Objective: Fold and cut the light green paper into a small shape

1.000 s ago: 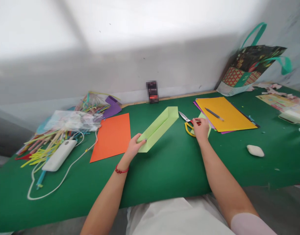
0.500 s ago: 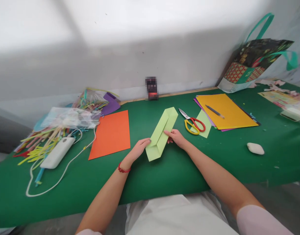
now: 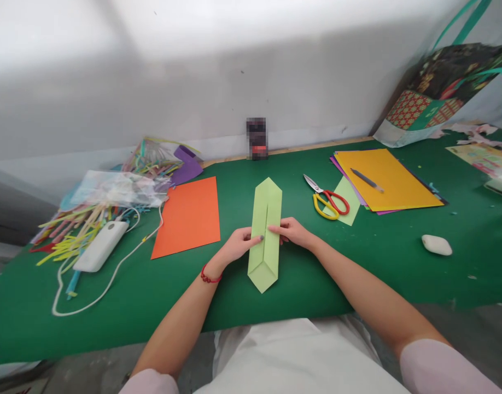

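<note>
A long folded light-green paper (image 3: 266, 219) with pointed ends lies flat on the green table (image 3: 300, 273), pointing away from me. My left hand (image 3: 237, 245) rests on its left edge with fingers stretched flat. My right hand (image 3: 292, 231) presses its right edge, fingers flat too. Neither hand grips anything. Red-and-yellow scissors (image 3: 328, 197) lie to the right of the paper, partly on a small light-green scrap (image 3: 346, 203).
An orange sheet (image 3: 189, 216) lies to the left. A white power bank (image 3: 99, 246) with a cable and a heap of coloured strips (image 3: 74, 232) sit far left. At right, a yellow sheet stack (image 3: 386, 179) carries a pencil (image 3: 366, 179); also a white eraser (image 3: 437, 244) and a patterned bag (image 3: 439, 82).
My right hand left the scissors and came to the green paper. Both hands turned the paper from a slant to straight ahead and laid it flat.
</note>
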The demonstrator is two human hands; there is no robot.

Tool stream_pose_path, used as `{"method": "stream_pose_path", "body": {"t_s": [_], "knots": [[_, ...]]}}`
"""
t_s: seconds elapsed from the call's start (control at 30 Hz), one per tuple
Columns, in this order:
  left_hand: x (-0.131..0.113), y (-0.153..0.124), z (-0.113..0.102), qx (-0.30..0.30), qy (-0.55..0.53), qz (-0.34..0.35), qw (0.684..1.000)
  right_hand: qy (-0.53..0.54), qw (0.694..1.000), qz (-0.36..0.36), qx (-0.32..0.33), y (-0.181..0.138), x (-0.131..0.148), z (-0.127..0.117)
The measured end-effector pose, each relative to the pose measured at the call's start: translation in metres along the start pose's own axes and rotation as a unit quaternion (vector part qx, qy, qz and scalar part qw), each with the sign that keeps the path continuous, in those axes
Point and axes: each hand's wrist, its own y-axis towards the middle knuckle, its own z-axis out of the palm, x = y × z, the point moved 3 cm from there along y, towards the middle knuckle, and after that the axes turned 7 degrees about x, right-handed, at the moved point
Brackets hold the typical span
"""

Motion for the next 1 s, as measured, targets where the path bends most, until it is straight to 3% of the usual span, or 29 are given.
{"method": "stream_pose_path", "body": {"t_s": [0.33,0.4,0.47,0.57,0.67,0.73,0.87,1.0], "knots": [[0.005,0.001,0.006,0.018,0.07,-0.027,0.997,-0.018,0.999,-0.036,-0.033,-0.003,0.01,0.004],[0.004,0.0,0.004,0.013,0.074,-0.035,0.997,-0.01,0.995,-0.053,-0.084,-0.005,0.015,-0.004],[0.002,-0.002,0.004,0.018,0.074,-0.046,0.996,0.026,0.982,-0.073,-0.174,-0.008,0.018,-0.02],[-0.001,-0.006,0.006,0.033,0.072,-0.053,0.995,0.107,0.934,-0.091,-0.33,-0.015,0.016,-0.049],[-0.003,-0.007,0.008,0.03,0.071,-0.05,0.996,0.134,0.912,-0.067,-0.381,-0.017,0.007,-0.067],[-0.003,-0.007,0.008,0.025,0.068,-0.051,0.996,0.104,0.919,-0.057,-0.377,-0.016,0.004,-0.068],[-0.001,-0.006,0.005,-0.003,0.055,-0.052,0.997,0.001,0.937,-0.108,-0.333,-0.01,0.006,-0.051],[-0.003,-0.006,0.004,-0.025,0.053,-0.03,0.998,-0.019,0.985,-0.082,-0.153,-0.004,0.007,-0.023]]}}
